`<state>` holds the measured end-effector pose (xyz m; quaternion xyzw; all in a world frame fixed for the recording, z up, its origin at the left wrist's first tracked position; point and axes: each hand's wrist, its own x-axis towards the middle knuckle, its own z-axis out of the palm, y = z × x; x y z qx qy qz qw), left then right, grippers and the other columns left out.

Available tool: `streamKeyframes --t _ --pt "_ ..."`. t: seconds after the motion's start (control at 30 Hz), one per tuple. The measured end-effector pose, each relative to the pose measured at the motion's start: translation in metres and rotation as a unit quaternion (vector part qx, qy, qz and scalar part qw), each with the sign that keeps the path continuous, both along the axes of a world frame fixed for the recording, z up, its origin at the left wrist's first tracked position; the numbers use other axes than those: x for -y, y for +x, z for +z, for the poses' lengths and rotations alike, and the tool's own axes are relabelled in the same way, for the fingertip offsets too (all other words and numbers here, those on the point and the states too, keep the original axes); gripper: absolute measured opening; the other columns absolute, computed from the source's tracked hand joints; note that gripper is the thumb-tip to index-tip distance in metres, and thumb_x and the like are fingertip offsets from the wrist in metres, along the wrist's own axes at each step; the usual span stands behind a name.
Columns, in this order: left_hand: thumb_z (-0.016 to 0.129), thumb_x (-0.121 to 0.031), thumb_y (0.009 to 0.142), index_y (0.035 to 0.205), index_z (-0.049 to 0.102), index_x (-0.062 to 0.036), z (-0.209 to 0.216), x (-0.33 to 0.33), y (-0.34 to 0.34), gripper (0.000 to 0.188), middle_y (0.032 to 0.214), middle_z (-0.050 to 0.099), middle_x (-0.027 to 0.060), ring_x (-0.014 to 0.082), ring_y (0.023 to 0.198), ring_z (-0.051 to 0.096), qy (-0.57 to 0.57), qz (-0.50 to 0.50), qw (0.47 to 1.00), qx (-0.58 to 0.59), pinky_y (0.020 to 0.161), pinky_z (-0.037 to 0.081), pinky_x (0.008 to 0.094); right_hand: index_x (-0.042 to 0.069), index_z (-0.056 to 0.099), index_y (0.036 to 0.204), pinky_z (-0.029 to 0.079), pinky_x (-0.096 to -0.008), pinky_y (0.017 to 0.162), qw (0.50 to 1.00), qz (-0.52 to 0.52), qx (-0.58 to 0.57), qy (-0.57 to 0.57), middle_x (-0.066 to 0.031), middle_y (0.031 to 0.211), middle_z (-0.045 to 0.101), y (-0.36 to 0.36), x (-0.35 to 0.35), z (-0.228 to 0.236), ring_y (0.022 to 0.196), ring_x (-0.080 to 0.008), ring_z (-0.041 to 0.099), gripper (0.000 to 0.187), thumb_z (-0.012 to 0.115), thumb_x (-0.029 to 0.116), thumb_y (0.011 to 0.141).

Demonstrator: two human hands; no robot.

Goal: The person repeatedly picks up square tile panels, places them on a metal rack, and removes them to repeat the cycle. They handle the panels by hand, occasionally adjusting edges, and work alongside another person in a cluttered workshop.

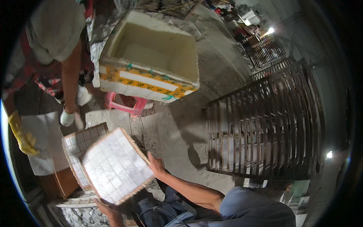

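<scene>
A square board of white mosaic tiles (117,164), set in a grid within a brown frame, is tilted in front of me. My right hand (156,166) grips its right edge, and my left hand (109,211) grips its lower corner. Part of the fingers of each hand is hidden by the board. Behind it, partly covered, lies a second framed tile board (76,147) with white and darker tiles. To the left, a co-worker's yellow-gloved hand (23,138) is at a pale mesh sheet (45,151).
A big foam box (147,81) with yellow tape stands ahead, near a red plastic stool (130,108). At right is a slatted metal rack (261,128) holding pale sheets. Brown boards (67,182) and a bin of loose white pieces (77,217) lie lower left. The co-worker (56,34) is far left.
</scene>
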<state>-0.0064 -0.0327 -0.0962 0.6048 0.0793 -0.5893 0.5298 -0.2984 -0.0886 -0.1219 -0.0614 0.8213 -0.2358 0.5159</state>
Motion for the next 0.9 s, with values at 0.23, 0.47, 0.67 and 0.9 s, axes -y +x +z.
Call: streamKeyframes --t 0.23,0.47,0.67,0.9 --pt "0.04 -0.047 0.089 0.109 0.051 0.0003 0.037 -0.018 -0.046 0.052 0.099 0.054 0.0101 0.0235 0.084 0.051 0.11 -0.209 0.959 0.159 0.075 0.043 0.0382 -0.007 0.057 0.081 0.041 -0.0393 0.071 0.966 -0.098 -0.2 -0.133 -0.0144 0.079 0.058 -0.048 -0.156 0.086 0.075 -0.023 0.053 0.061 0.043 0.052 0.087" --pt "0.039 -0.048 0.089 0.069 0.055 0.0048 0.034 0.016 -0.146 0.059 0.063 0.054 0.0154 0.0276 0.058 0.044 0.054 -0.565 0.753 0.334 0.061 0.036 0.0416 0.002 0.041 0.116 0.04 -0.0321 0.073 0.918 -0.254 -0.292 -0.089 -0.0107 0.086 0.052 -0.087 -0.3 0.074 0.077 -0.0204 0.048 0.034 0.042 0.025 0.093" --pt "0.042 -0.054 0.085 0.085 0.063 0.0078 0.069 0.052 -0.259 0.065 0.079 0.063 0.0229 0.0319 0.07 0.057 -0.084 -0.604 0.696 0.379 0.069 0.042 0.0378 0.012 0.04 0.053 0.028 -0.0283 0.047 0.762 -0.594 -0.189 -0.176 0.0031 0.055 0.036 -0.119 -0.314 0.072 0.05 -0.0106 0.034 0.048 0.058 0.048 0.08" --pt "0.04 -0.055 0.087 0.074 0.059 0.0101 0.053 0.062 -0.383 0.069 0.066 0.054 0.0264 0.0312 0.061 0.048 -0.059 -0.626 0.66 0.41 0.059 0.038 0.0408 0.011 0.045 0.057 0.025 -0.0294 0.045 0.769 -0.597 -0.161 -0.159 0.0023 0.054 0.035 -0.213 -0.296 0.084 0.048 -0.0113 0.029 0.049 0.05 0.052 0.083"
